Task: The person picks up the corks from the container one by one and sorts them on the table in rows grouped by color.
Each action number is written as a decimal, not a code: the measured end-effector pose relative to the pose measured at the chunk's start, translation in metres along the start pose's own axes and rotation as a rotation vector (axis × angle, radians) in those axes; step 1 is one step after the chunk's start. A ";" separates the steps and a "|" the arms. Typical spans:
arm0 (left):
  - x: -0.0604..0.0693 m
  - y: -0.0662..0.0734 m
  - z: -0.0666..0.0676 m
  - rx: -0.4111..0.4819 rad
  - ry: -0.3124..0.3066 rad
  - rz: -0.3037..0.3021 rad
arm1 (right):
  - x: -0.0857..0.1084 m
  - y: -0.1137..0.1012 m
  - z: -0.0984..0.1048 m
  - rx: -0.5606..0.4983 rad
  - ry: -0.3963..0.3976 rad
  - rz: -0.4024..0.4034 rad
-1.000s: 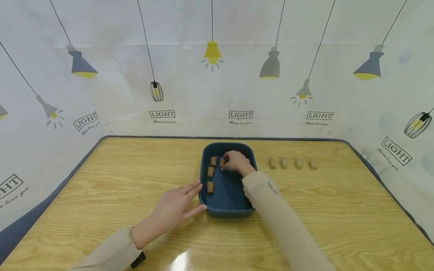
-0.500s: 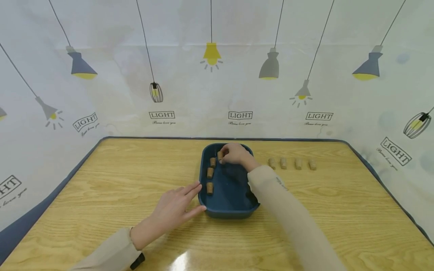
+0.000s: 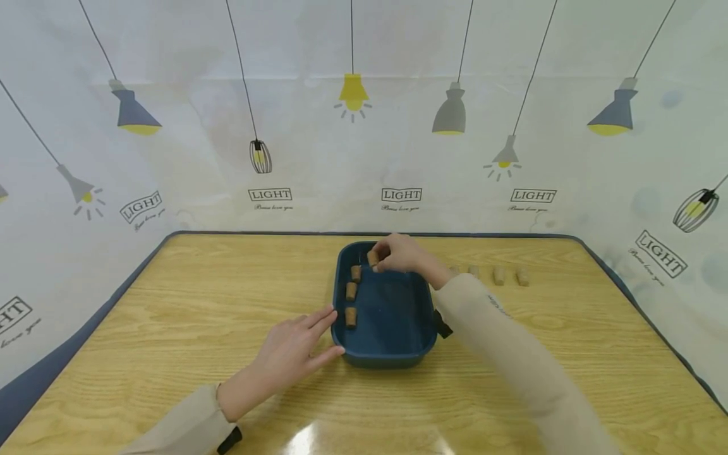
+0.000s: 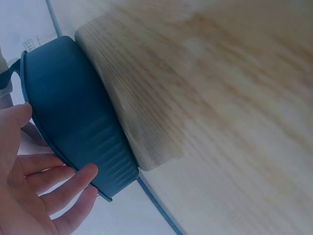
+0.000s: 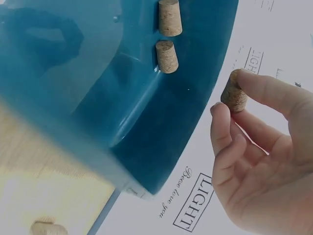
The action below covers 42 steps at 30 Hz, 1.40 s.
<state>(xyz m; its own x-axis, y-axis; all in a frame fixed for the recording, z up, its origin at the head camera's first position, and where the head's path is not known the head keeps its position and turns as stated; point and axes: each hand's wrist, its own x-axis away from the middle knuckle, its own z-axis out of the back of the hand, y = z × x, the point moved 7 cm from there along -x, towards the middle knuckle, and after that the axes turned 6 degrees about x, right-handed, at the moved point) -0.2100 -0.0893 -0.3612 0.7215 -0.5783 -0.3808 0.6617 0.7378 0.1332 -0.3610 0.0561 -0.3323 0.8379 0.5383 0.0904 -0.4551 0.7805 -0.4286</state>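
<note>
My right hand (image 3: pixel 402 253) pinches a cork (image 3: pixel 372 258) between thumb and fingertips over the far end of the blue tray (image 3: pixel 385 361). The right wrist view shows that cork (image 5: pixel 234 91) upright in the grip of the hand (image 5: pixel 266 152). Three corks stand in a column along the tray's left side, the nearest one (image 3: pixel 351 318) closest to me. My left hand (image 3: pixel 287 354) rests its fingertips and thumb against the tray's left rim. In the left wrist view, straight fingers of this hand (image 4: pixel 44 181) touch the outer wall of the tray (image 4: pixel 78 112).
Several corks lie in a row on the wooden table (image 3: pixel 227 284) right of the tray, two partly behind my right forearm; the rightmost cork (image 3: pixel 522 277) is plainly visible. A wall covering (image 3: pixel 318 145) printed with lamps stands behind and beside the table.
My right hand has moved the cork from inside the tray toward its far end, lifting it, and now sits slightly higher and farther right. My left hand and the three corks have stayed in place.
</note>
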 end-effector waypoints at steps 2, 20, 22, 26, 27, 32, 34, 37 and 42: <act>0.000 0.000 0.000 0.000 0.004 0.001 | 0.004 0.001 0.001 0.022 0.004 0.006; 0.001 -0.001 0.000 0.000 0.008 0.007 | 0.051 0.001 0.006 0.001 0.048 0.160; 0.001 -0.001 0.000 0.000 0.017 0.002 | 0.055 0.004 0.008 -0.009 0.058 0.168; 0.001 -0.001 -0.001 -0.002 0.028 -0.008 | 0.061 0.013 0.012 0.006 0.070 0.144; 0.001 -0.001 -0.001 -0.002 0.028 -0.009 | 0.063 0.015 0.013 0.009 0.073 0.141; 0.001 -0.001 -0.001 0.000 0.027 -0.010 | 0.071 0.027 0.022 0.011 0.118 0.138; 0.002 -0.001 -0.001 0.002 0.028 -0.010 | 0.075 0.032 0.025 0.012 0.138 0.141; 0.002 -0.001 -0.002 0.003 0.027 -0.010 | 0.081 0.037 0.030 0.008 0.159 0.141; 0.001 -0.002 -0.002 0.008 0.021 -0.004 | 0.091 0.048 0.034 -0.006 0.185 0.137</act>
<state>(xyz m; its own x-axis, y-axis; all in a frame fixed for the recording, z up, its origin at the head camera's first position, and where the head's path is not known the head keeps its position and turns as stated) -0.2107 -0.0907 -0.3642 0.7142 -0.5742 -0.4003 0.6665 0.7326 0.1383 -0.3172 0.1534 -0.3144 0.8099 0.5709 -0.1348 -0.5667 0.7021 -0.4312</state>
